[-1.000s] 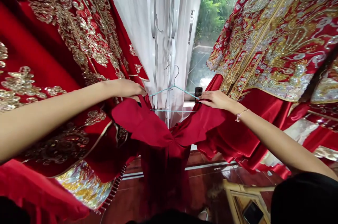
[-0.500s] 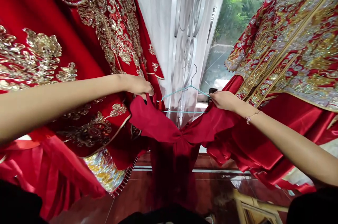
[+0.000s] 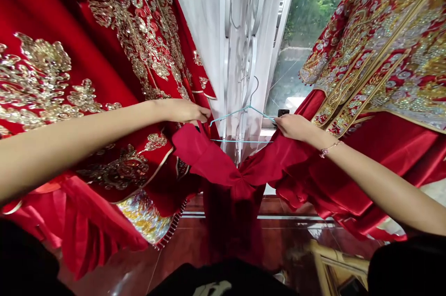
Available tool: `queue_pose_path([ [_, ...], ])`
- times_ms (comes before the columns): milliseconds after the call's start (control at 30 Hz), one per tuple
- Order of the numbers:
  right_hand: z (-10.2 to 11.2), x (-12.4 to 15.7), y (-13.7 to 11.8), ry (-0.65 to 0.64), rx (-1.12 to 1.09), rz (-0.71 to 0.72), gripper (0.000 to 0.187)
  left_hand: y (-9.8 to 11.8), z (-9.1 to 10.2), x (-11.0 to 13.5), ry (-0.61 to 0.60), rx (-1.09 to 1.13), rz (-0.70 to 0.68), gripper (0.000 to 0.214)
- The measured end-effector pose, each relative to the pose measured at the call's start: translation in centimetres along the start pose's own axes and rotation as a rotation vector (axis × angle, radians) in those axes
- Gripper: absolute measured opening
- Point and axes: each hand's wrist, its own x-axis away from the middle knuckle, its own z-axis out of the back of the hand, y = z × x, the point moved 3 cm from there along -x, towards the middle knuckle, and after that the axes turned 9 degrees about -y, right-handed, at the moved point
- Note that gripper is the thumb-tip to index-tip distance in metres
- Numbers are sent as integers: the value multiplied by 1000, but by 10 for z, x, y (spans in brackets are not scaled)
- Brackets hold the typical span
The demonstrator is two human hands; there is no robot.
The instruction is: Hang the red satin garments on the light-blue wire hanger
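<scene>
A dark red dress with a V-shaped neckline and a gathered centre hangs before me, between my two hands. Inside its neckline is a thin light-blue hanger with a metal hook. My left hand is closed in a pinch at the dress's left shoulder, close to the hanger's left end; its fingertips are partly hidden. At the other side, my right hand, with a bracelet on the wrist, pinches the hanger's right end by the right shoulder of the dress. Below, the skirt falls into shadow.
Embroidered red garments hang close by, a gold-patterned one at left and a beaded jacket at right. A white metal rack stands behind the hanger, beside a window. Below right is a bamboo-like frame on the reddish tiled floor.
My left hand has shifted slightly right, toward the hanger's left end. A small red strap seen there earlier no longer shows. My right hand keeps its grip, and the view has shifted a little.
</scene>
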Motion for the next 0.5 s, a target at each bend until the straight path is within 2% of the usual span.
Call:
queue_pose_path([
  [100, -1, -2, 0, 21, -3, 2, 34, 4, 19, -21, -89, -43, -26, 17],
  [200, 0, -1, -2, 21, -7, -1, 35, 10, 35, -42, -53, -48, -51, 18],
  [333, 0, 1, -4, 2, -16, -10, 35, 20, 38, -64, -166, -31, -99, 14],
  [433, -1, 4, -4, 1, -25, -15, 36, 28, 35, -64, -255, -2, -178, 12],
  [500, -3, 5, -3, 15, -34, -27, 37, 31, 32, -53, -217, 71, -245, 11],
])
